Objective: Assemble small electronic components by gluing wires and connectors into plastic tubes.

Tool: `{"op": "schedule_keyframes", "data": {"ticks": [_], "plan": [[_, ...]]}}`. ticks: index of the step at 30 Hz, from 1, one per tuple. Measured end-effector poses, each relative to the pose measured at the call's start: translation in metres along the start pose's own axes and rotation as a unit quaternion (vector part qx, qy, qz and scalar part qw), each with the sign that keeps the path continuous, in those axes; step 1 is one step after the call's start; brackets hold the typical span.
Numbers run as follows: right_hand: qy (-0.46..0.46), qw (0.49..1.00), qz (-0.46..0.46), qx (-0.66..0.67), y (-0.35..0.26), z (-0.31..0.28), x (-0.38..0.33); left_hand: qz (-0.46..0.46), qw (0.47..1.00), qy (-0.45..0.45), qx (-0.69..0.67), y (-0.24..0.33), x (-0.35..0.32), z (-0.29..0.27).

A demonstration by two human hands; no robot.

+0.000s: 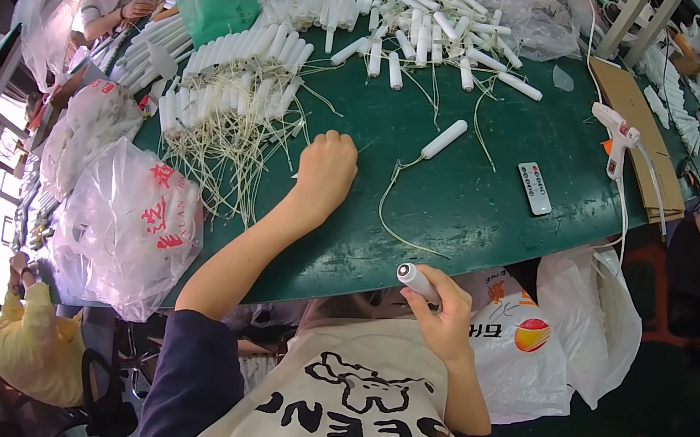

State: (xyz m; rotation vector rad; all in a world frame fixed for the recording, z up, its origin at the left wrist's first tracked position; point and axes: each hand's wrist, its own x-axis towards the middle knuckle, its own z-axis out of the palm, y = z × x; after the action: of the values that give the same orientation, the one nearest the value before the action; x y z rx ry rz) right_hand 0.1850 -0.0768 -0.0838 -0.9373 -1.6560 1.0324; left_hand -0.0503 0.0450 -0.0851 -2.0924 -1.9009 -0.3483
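Observation:
My right hand (447, 320) is wrapped round a short white cylinder (424, 285) with a dark ring and a metal middle on its end, near the table's front edge. My left hand (326, 176) is closed low over the table; a small pale tip shows beside it, and what its fingers hold is hidden. Between and beyond my hands lies a single white tube (445, 140) with a long pale wire trailing from it. Left of my left hand is a pile of white tubes (237, 61) with tangled pale wires (227, 152).
More wired tubes (442, 30) lie at the back of the green table (345, 246). On the right are a small remote control (534, 189), a glue gun (615, 138) and cardboard (644, 147). A stuffed plastic bag (126, 227) stands at the left edge. Other people sit nearby.

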Motion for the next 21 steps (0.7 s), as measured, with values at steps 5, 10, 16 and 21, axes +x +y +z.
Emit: {"op": "schedule_keyframes", "data": {"ticks": [5,10,16,21], "plan": [[0.027,0.999,0.012,0.017,-0.002,-0.005,-0.001,-0.081,0.958,-0.072,-0.266,0.004,0.007,-0.064],[0.039,0.999,-0.004,0.016,-0.001,-0.006,0.003,-0.138,0.649,-0.328,-0.672,0.025,-0.008,-0.099],[0.036,0.999,0.006,0.016,-0.003,-0.004,0.005,-0.113,0.553,-0.446,-0.694,0.04,-0.019,-0.103],[0.052,0.999,0.008,0.014,0.001,-0.005,0.003,-0.107,0.518,-0.466,-0.71,0.046,-0.021,-0.097]]}}
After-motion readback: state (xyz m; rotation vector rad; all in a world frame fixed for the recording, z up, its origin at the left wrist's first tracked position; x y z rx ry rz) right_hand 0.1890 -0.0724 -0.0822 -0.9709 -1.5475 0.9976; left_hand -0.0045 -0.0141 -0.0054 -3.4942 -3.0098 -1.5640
